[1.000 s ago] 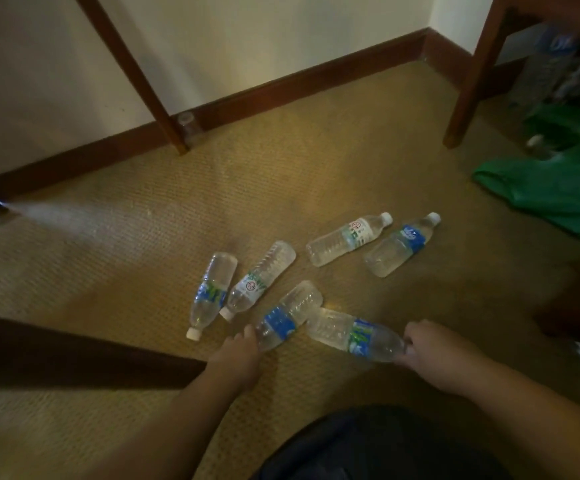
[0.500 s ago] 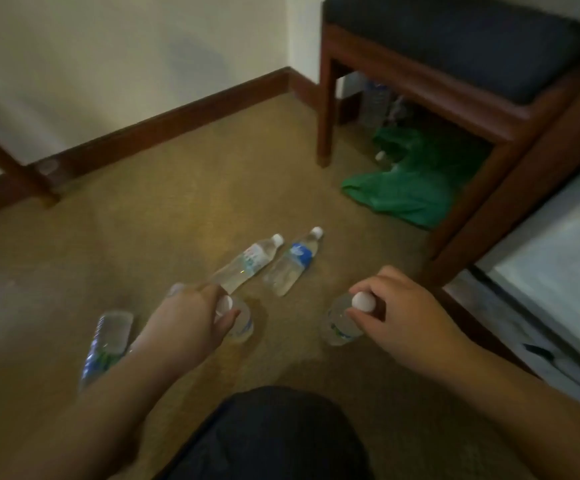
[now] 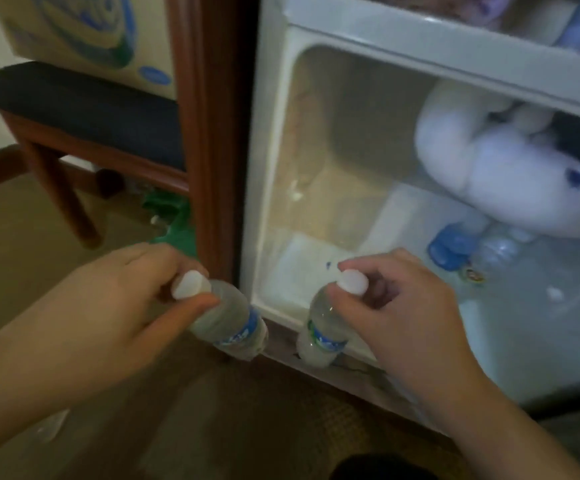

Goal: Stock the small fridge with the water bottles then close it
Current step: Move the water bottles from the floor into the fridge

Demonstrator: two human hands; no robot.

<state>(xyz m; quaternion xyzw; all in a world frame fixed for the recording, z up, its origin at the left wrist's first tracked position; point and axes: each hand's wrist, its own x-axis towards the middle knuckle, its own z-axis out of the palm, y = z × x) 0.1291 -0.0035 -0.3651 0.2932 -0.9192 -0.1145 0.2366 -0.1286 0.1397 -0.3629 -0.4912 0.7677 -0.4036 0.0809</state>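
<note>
The small white fridge [image 3: 271, 140] stands open in front of me, set in a dark wooden cabinet. My left hand [image 3: 119, 299] grips a clear water bottle [image 3: 233, 323] with a blue label by its white-capped neck, just left of the fridge's lower front corner. My right hand [image 3: 403, 306] holds a second water bottle [image 3: 319, 337] with a green-blue label by its cap, hanging at the fridge's bottom front edge. Inside, the left part of the fridge floor [image 3: 302, 265] is bare.
A white plastic bag [image 3: 489, 178] and a large blue-capped bottle [image 3: 455, 247] fill the fridge's right side. The cabinet post [image 3: 212, 133] borders the fridge on the left. A wooden chair with a dark seat [image 3: 84, 109] stands at left, a green bag [image 3: 174, 223] under it, carpet [image 3: 22, 258] below.
I have lifted one bottle in each hand off the carpet and turned right, so the view went from the floor bottles to the open fridge.
</note>
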